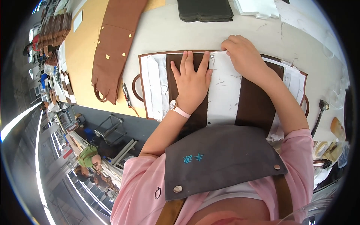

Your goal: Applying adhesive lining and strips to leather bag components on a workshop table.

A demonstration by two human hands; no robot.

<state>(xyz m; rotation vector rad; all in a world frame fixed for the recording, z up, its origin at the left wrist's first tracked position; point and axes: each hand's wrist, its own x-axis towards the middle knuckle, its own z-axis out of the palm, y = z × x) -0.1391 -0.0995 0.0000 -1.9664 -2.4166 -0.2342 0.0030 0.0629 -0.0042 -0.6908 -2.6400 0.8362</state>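
A flat brown bag piece lies in front of me with its inner side up. White lining and dark brown strips cross it, and a round brown handle sticks out at its left side. My left hand rests flat on the left dark strip, fingers spread toward the far edge. At that far edge, right of the middle, the fingers of my right hand are curled and pinch the rim. The right fingertips are partly hidden. A small round metal snap shows between the hands.
Left of the bag piece lies a long brown piece with pale tabs. Beside it are red-handled snips. Dark sheets and white sheets are stacked at the back. A dark long-handled tool lies right. Other people work at far left.
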